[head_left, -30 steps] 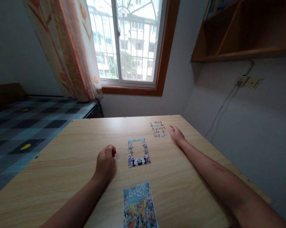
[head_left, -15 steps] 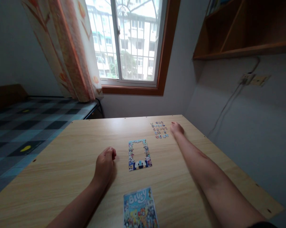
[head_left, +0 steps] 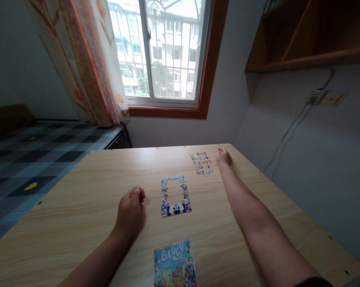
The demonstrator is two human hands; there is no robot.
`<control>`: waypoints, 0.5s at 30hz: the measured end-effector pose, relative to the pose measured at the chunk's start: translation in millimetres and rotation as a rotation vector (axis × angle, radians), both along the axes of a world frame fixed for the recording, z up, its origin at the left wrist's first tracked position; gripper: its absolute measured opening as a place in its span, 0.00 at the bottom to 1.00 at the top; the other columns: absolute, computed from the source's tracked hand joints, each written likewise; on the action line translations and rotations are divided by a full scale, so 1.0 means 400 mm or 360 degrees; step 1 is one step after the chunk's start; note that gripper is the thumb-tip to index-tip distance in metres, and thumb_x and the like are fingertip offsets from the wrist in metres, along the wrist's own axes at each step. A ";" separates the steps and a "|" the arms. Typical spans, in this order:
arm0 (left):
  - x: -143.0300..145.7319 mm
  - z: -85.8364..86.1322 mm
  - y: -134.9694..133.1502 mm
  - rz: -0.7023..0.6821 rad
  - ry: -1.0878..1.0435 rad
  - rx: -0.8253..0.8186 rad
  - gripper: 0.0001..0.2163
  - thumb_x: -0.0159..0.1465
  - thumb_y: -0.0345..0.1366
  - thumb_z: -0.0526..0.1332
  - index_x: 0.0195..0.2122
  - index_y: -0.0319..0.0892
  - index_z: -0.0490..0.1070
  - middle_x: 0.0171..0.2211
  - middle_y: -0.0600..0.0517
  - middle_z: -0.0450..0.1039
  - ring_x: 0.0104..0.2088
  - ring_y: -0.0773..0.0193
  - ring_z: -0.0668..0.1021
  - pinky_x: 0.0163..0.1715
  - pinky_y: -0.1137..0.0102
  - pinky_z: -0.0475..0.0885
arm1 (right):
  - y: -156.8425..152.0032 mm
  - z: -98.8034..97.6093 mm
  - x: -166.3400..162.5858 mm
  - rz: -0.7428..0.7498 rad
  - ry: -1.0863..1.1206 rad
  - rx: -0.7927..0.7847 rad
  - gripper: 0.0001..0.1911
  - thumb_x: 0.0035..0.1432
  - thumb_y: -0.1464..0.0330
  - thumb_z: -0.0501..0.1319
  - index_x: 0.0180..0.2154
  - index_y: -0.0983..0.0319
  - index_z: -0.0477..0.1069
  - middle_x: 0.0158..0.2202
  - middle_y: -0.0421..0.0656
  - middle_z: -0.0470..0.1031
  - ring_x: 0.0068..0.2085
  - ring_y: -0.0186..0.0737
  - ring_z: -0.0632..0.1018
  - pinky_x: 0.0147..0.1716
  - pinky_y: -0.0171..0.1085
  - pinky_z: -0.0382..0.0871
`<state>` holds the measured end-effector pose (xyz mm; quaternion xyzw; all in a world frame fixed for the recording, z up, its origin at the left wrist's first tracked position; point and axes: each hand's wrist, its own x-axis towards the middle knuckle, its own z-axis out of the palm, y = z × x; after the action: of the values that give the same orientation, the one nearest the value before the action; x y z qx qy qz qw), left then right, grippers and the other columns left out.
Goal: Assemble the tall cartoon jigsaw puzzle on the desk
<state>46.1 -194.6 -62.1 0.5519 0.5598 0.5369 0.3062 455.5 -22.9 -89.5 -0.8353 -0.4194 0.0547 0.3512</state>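
My left hand (head_left: pixel 131 205) rests on the table in a loose fist, left of a partly assembled jigsaw puzzle (head_left: pixel 164 199). The puzzle is a joined border of pieces around an open middle, with a blue cartoon face along its near edge. At the far right, my right hand (head_left: pixel 224 157) lies closed on the table, just right of several loose jigsaw pieces (head_left: pixel 200 162) set out in rows. No piece shows in either hand. Nearest me lies a Bluey picture sheet or box (head_left: pixel 175 263), cut off by the lower frame edge.
The wooden table (head_left: pixel 87 191) ends at a wall below a barred window (head_left: pixel 171 59). A checked bed (head_left: pixel 48 147) stands to the left. On the right wall are a wooden shelf (head_left: pixel 317 59) and a socket (head_left: pixel 317 97) with a hanging cable.
My right hand has shifted slightly away from me, still closed. My left hand stays in nearly the same place. The view has tilted a little; the puzzle and loose pieces look unchanged.
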 end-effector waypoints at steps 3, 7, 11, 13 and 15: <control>-0.001 0.000 0.001 -0.0006 -0.0006 -0.0012 0.17 0.64 0.47 0.51 0.21 0.45 0.63 0.20 0.55 0.62 0.26 0.62 0.67 0.29 0.66 0.63 | -0.002 0.000 -0.004 0.0109 -0.0090 0.0072 0.26 0.64 0.68 0.48 0.59 0.60 0.72 0.58 0.49 0.75 0.57 0.47 0.76 0.55 0.39 0.67; 0.002 0.006 -0.002 0.0003 0.0008 -0.0016 0.17 0.64 0.47 0.51 0.21 0.45 0.62 0.20 0.55 0.62 0.25 0.62 0.67 0.29 0.66 0.63 | -0.002 0.007 -0.026 0.0225 -0.0281 0.0178 0.25 0.64 0.70 0.49 0.59 0.63 0.73 0.65 0.52 0.68 0.66 0.49 0.65 0.65 0.44 0.55; 0.006 0.014 -0.005 0.0014 0.0037 -0.0010 0.17 0.63 0.47 0.51 0.21 0.45 0.62 0.20 0.55 0.62 0.25 0.62 0.67 0.30 0.66 0.63 | -0.001 0.014 -0.064 0.0338 -0.0460 0.0202 0.24 0.67 0.65 0.52 0.61 0.57 0.71 0.72 0.49 0.55 0.73 0.54 0.50 0.68 0.57 0.44; 0.008 0.018 -0.008 0.0019 0.0053 -0.0010 0.17 0.63 0.47 0.51 0.21 0.45 0.62 0.20 0.55 0.62 0.25 0.62 0.66 0.29 0.66 0.63 | -0.001 0.016 -0.083 0.0454 -0.0581 0.0154 0.24 0.69 0.62 0.51 0.63 0.54 0.69 0.73 0.47 0.52 0.73 0.55 0.47 0.68 0.61 0.41; 0.009 0.020 -0.009 0.0017 0.0058 -0.0012 0.17 0.62 0.47 0.51 0.20 0.45 0.62 0.19 0.55 0.61 0.24 0.62 0.66 0.28 0.67 0.62 | -0.002 0.017 -0.097 0.0570 -0.0677 0.0096 0.24 0.70 0.60 0.49 0.63 0.51 0.68 0.74 0.46 0.50 0.74 0.56 0.45 0.68 0.64 0.38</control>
<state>49.7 -198.3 -54.0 0.5574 0.5703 0.5262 0.2952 416.6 -23.8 -82.6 -0.7299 -0.6260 -0.0732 0.2648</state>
